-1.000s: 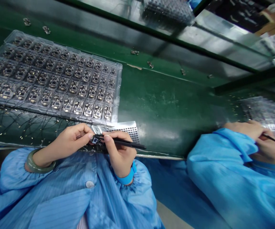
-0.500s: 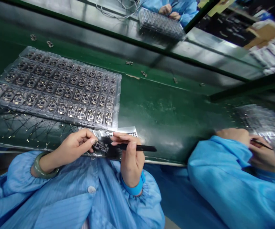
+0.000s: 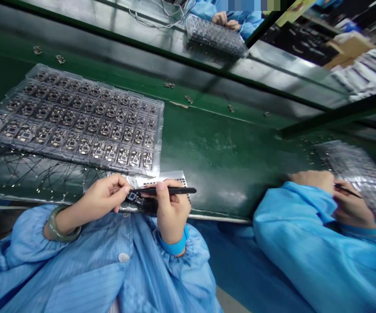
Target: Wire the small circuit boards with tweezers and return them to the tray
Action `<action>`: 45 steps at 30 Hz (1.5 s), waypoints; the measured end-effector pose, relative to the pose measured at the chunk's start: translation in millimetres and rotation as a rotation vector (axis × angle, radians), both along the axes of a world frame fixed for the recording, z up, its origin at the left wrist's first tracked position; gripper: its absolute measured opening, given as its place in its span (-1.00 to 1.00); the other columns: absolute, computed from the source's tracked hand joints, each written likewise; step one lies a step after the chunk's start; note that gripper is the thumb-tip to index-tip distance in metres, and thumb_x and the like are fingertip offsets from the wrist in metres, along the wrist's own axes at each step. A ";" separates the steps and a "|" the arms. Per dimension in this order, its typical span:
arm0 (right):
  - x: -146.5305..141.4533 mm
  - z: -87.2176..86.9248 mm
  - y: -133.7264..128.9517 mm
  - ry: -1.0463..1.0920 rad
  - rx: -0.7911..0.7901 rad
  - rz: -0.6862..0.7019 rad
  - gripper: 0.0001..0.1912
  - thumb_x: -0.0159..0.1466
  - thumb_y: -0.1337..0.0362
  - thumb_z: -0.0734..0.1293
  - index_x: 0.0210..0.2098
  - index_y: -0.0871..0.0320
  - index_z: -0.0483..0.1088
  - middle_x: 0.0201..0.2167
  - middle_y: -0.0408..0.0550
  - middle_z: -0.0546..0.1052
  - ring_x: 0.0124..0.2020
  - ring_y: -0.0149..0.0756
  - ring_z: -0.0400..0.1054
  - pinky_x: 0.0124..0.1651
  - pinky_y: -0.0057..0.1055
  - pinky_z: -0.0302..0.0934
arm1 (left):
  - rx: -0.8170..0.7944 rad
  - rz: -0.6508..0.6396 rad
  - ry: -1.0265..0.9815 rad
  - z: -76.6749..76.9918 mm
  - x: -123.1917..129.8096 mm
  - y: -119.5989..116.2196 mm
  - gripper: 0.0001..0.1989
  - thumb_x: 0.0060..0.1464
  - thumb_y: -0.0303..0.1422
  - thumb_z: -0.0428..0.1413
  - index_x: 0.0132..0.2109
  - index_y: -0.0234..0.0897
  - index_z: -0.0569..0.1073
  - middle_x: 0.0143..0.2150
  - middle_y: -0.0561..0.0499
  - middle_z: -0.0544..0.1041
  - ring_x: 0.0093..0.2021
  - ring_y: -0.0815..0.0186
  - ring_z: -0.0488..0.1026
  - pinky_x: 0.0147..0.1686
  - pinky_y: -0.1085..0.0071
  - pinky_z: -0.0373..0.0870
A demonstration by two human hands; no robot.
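My left hand [image 3: 105, 195] pinches a small dark circuit board [image 3: 134, 198] between thumb and fingers, with thin wires trailing from it. My right hand [image 3: 172, 209] grips black tweezers [image 3: 165, 190], their tips at the board's upper edge. Just behind both hands lies a perforated metal sheet [image 3: 178, 181]. A clear plastic tray [image 3: 161, 130] of several rows of similar boards sits beyond them, to the left. Fine black wires with gold tips [image 3: 44, 174] spread below the tray.
The green bench [image 3: 223, 161] runs across the view, with a few small parts along its far side. A co-worker's hands [image 3: 318, 179] work at the right beside another tray [image 3: 354, 167]. Beyond a green rail [image 3: 175, 54], a glass panel [image 3: 289, 69] shows another person's hands [image 3: 223, 19].
My right hand has shifted left, and the tweezers have levelled out with their tips at the board. The view has also tilted slightly.
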State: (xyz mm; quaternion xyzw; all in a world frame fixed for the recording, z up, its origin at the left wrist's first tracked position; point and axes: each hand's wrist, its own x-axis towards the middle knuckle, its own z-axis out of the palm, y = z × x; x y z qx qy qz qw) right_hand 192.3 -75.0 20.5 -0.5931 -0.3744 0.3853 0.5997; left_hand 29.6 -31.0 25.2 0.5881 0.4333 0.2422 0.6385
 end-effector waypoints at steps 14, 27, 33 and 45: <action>-4.4 -2.6 3.1 0.049 0.051 -0.058 -0.80 0.23 0.12 0.35 -0.35 0.11 0.34 -0.49 -0.15 0.55 -0.60 -0.33 0.46 -0.57 -0.42 0.43 | -0.039 0.022 -0.023 3.3 0.0 3.3 -0.80 0.14 -0.26 0.04 -0.31 -0.33 0.34 -0.68 0.23 0.26 -0.70 0.50 0.20 -0.64 0.56 0.14; -5.0 -10.5 0.8 -0.002 0.078 -0.084 -0.82 0.24 0.14 0.34 -0.34 0.11 0.34 -0.45 -0.12 0.56 -0.53 -0.29 0.49 -0.47 -0.34 0.45 | -0.061 0.039 -0.035 2.8 -0.8 3.7 -0.80 0.13 -0.26 0.06 -0.31 -0.34 0.36 -0.68 0.21 0.29 -0.69 0.49 0.23 -0.62 0.56 0.18; -6.5 -10.9 2.4 0.011 0.066 -0.088 -0.82 0.24 0.13 0.33 -0.34 0.11 0.34 -0.47 -0.13 0.56 -0.58 -0.32 0.47 -0.53 -0.38 0.43 | -0.074 0.050 -0.048 3.1 -0.6 3.7 -0.80 0.10 -0.25 0.10 -0.34 -0.32 0.36 -0.69 0.21 0.30 -0.70 0.49 0.22 -0.63 0.55 0.17; -6.7 -12.5 0.6 -0.131 0.134 -0.082 -0.87 0.26 0.19 0.33 -0.33 0.12 0.37 -0.41 -0.10 0.56 -0.41 -0.27 0.53 -0.32 -0.30 0.47 | -0.080 0.062 -0.040 3.3 -0.4 4.1 -0.81 0.10 -0.27 0.09 -0.33 -0.33 0.36 -0.69 0.21 0.31 -0.69 0.49 0.24 -0.63 0.56 0.17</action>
